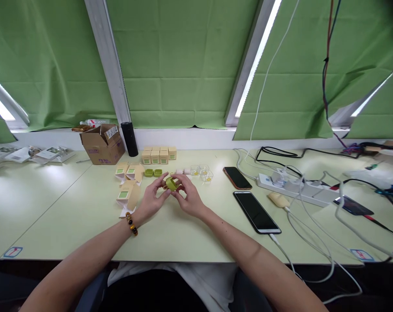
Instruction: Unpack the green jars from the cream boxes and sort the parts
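left hand (153, 197) and right hand (189, 198) pinch one green container (172, 184) near two green cups (157, 173).

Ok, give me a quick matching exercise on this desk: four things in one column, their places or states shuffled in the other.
1. Left hand and right hand
2. Bead bracelet
3. Large cardboard box
4. Power strip

A. Beside the black cylinder
B. White, with adapters plugged in
C. Fingers on a small green piece
D. Around the left wrist

Pairs: 1-C; 2-D; 3-A; 4-B
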Tool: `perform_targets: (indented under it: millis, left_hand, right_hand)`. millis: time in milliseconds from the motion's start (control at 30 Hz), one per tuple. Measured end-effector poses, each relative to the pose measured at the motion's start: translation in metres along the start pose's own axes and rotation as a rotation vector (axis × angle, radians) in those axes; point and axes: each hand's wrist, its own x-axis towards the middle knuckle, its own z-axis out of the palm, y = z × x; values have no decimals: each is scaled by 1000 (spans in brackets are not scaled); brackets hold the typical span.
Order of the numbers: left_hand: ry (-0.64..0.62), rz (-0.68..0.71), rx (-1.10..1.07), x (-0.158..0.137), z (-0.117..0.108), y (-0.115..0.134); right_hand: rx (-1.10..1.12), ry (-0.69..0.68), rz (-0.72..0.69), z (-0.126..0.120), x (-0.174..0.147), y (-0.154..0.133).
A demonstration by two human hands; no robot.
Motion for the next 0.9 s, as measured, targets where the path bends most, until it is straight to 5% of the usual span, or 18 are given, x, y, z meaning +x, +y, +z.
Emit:
perform_targets:
  millis: [167,333,900]
  left_hand:
    - [21,76,6,-1,1,4]
    - [138,154,233,1,4,5]
    - [211,287,424,0,2,7]
  right_hand:
    - [483,50,260,-1,5,9]
    - [712,-16,360,-2,6,18]
    - [544,48,319,2,6,3]
